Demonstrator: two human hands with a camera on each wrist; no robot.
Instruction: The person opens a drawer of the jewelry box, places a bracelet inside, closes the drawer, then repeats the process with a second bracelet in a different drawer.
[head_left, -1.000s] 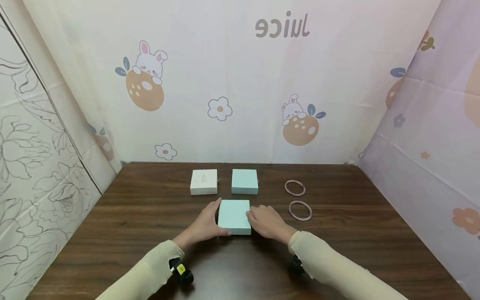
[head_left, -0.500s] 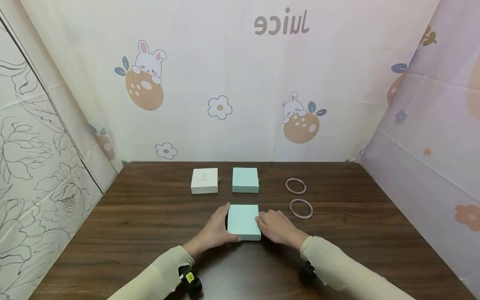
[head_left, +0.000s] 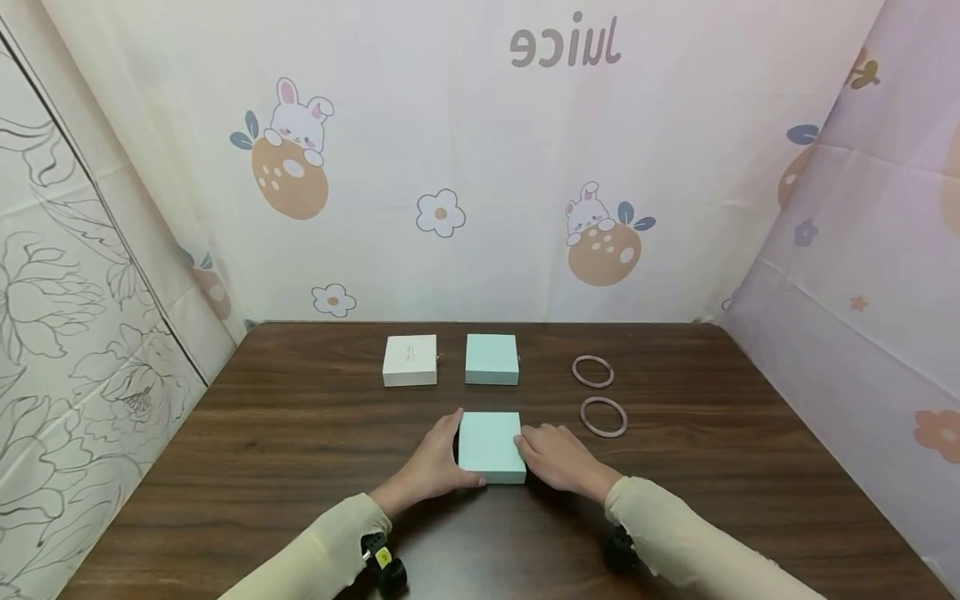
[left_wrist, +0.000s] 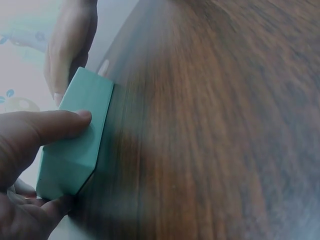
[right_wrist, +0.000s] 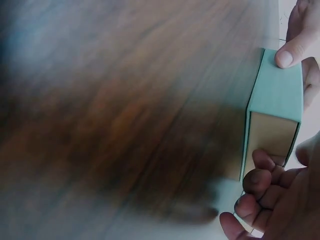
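Mint box (head_left: 491, 446) at mid-counter (head_left: 285, 433): the left hand's (head_left: 431, 465) grip holds it; the right hand's (head_left: 558, 458) curled fingers meet its tan drawer (right_wrist: 272, 131) — pinching or not, I cannot tell. Work seems early — box held, drawer apparently unopened, white box (head_left: 410, 361) behind untouched.

The left hand (left_wrist: 17, 145) holds a teal box (left_wrist: 75, 151) in its fingers (left_wrist: 52, 207), the right hand (left_wrist: 72, 40) at its far end.
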